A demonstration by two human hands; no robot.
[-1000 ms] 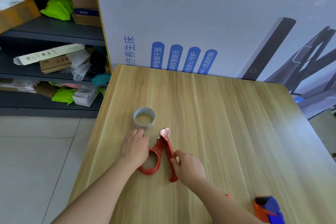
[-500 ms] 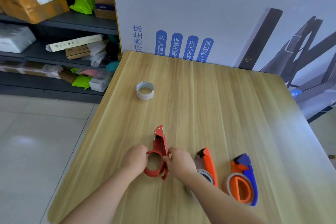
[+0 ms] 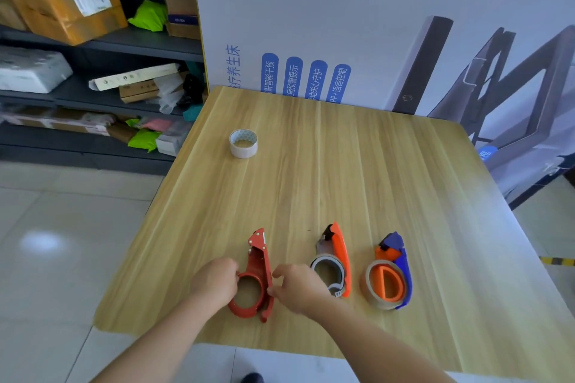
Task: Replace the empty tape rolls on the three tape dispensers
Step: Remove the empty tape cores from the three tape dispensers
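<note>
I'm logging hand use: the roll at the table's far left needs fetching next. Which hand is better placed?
Probably the left hand. The tape roll lies ahead on its side of the red dispenser; the right hand would have to cross over the dispenser.

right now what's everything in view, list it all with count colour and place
red tape dispenser: 1, red, near edge of table, leftmost of the three, its ring looks empty
orange tape dispenser: 1, orange and grey, middle of the row
blue and orange tape dispenser: 1, right of the row, tan tape around its hub
loose tape roll: 1, whitish, far left part of table
table: 1, light wood
printed board: 1, white with blue labels, behind table
shelves: dark, far left, holding boxes and bags
left hand: at the red dispenser's ring
right hand: at its right side
</note>
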